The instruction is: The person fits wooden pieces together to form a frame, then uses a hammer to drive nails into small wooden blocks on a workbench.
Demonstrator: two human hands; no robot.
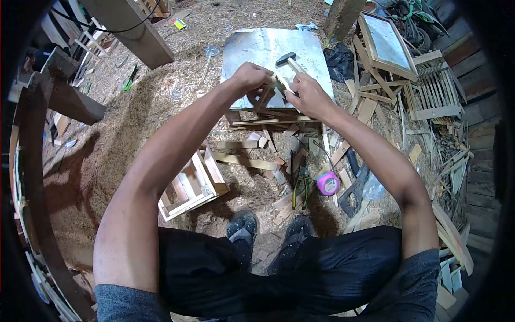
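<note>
Both my hands meet over the near part of a low table with a whitish, worn top [241, 48]. My left hand [251, 77] has its fingers closed on the left side of a small pale wooden piece [281, 83]. From the right, my right hand [310, 95] pinches the same piece. Its lower part and my fingertips are partly hidden. Just beyond my hands lies a hammer [285, 58], its dark head to the left and its wooden handle running toward my right hand.
A wooden frame box [196, 185] stands on the shaving-covered floor at left. Pliers [301, 188], a pink tape measure [328, 183] and wood offcuts lie before my feet. A framed panel [386, 40] leans at right. A wooden post [131, 35] rises at upper left.
</note>
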